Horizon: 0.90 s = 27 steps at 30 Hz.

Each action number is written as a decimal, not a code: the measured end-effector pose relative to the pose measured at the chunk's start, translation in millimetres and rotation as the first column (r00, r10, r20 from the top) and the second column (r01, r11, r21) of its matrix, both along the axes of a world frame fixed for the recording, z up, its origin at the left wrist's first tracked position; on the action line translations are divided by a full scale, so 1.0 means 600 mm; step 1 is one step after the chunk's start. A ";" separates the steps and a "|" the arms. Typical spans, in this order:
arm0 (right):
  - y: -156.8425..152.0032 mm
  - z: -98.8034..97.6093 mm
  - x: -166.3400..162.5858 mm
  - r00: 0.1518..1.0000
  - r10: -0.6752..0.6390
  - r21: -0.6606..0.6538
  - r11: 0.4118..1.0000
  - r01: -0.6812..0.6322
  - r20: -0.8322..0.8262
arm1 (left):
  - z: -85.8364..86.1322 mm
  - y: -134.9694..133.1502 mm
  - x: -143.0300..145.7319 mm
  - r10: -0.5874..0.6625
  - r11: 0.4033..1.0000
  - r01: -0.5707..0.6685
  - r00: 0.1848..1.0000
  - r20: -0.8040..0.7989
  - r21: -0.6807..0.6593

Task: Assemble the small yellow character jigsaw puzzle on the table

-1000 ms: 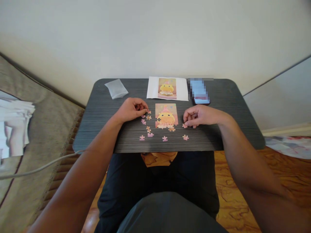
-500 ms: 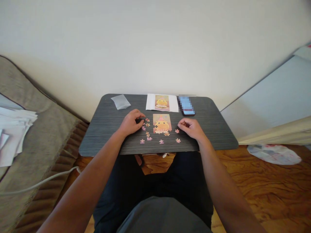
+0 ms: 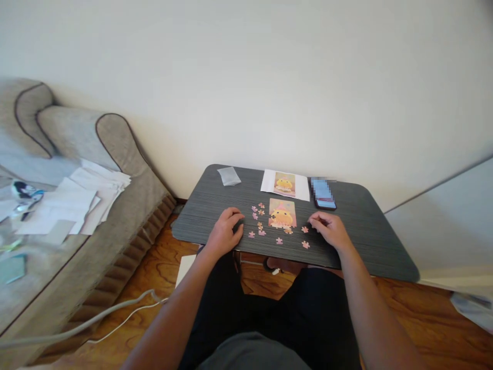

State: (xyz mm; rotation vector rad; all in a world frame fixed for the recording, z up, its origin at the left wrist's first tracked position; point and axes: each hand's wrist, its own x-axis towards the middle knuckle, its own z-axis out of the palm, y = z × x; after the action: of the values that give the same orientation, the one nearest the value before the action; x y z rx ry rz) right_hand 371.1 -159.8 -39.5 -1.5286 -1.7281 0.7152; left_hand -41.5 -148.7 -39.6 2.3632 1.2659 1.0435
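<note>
A partly built puzzle (image 3: 282, 214) with a yellow figure lies in the middle of the dark grey table (image 3: 370, 241). Several loose pink pieces (image 3: 258, 222) are scattered to its left and in front of it. My left hand (image 3: 227, 232) rests on the table near the front edge, fingers curled, just left of those pieces. My right hand (image 3: 328, 229) rests to the right of the puzzle with its fingers bent, the fingertips beside one loose piece (image 3: 304, 229). Whether either hand holds a piece is too small to tell.
A white sheet with the reference picture (image 3: 285, 185), a phone (image 3: 322, 195) and a clear plastic bag (image 3: 229, 176) lie along the table's far edge by the wall. A sofa (image 3: 115, 154) with loose papers (image 3: 88, 198) stands at the left. White cables (image 3: 115, 308) trail over the wooden floor.
The view has pulled back and swung left, bringing the sofa and papers into sight. My left hand has drawn back from the loose pieces toward the near edge; the right hand stays beside the puzzle.
</note>
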 end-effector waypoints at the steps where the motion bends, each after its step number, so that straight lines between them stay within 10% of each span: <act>1: 0.000 -0.001 0.001 1.000 -0.001 0.000 1.000 0.001 -0.003 | -0.001 0.003 -0.001 0.020 1.000 -0.020 1.000 -0.001 0.001; 15: 0.003 -0.010 0.005 0.999 -0.032 0.001 1.000 0.032 -0.017 | 0.001 0.249 -0.008 0.218 0.970 -0.240 0.922 -0.321 -0.027; 27: -0.003 0.004 -0.007 0.980 -0.181 0.046 0.983 0.177 0.084 | -0.004 0.228 0.014 0.307 0.952 -0.279 0.863 -0.402 0.128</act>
State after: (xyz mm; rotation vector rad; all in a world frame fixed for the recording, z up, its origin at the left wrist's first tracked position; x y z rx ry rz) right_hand 367.0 -161.4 -36.9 -1.6856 -1.6315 0.5272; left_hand -33.2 -11.7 -41.8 2.5915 1.8167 0.6717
